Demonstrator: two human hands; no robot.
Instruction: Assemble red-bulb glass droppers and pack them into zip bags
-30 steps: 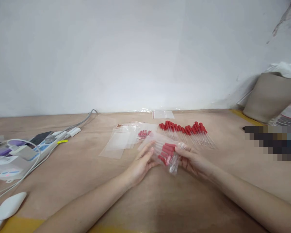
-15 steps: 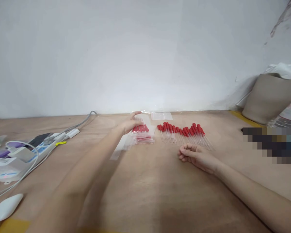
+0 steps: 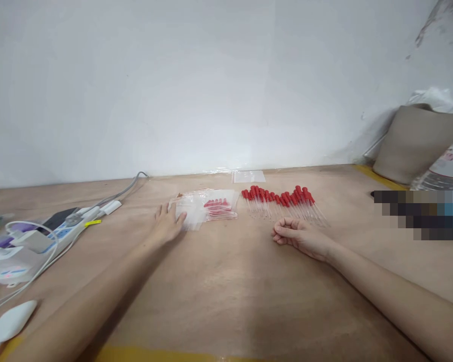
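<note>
My left hand (image 3: 168,224) lies flat with fingers spread, its fingertips on the left edge of several clear plastic bags (image 3: 192,213). Just right of these is a stack of bagged droppers (image 3: 221,208), red rubber bulbs showing through the plastic. A row of loose droppers (image 3: 266,197), with red bulbs and thin clear tubes pointing toward me, spreads across the table further right. Below that row rests my right hand (image 3: 300,236), fingers curled in and thumb against them. Nothing sticks out of it, and it is apart from the droppers.
A single clear zip bag (image 3: 249,176) lies near the wall. At left are a power strip (image 3: 64,234) with plugs and cables, and a white rounded object (image 3: 11,322). A grey-brown container (image 3: 411,143) and a clear plastic bottle (image 3: 449,168) stand at right.
My left hand has come away from the stack of bagged droppers and moved left and nearer, onto the bags. My right hand stays curled in place. The view has shifted slightly.
</note>
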